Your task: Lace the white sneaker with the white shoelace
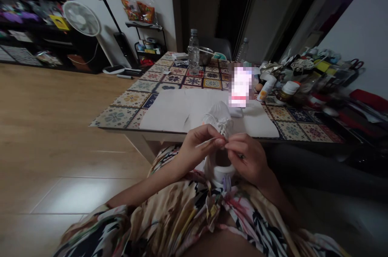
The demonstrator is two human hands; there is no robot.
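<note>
As the left hand pinches a thin white strip, the right hand pinches in at its tip, right over a white ring in the lap; a white cloth bundle sits just behind, on a white sheet at the counter edge!

A wood-plank floor is laid up to a white wall, where a fan and a stick vacuum are stood beside a wire rack.
</note>
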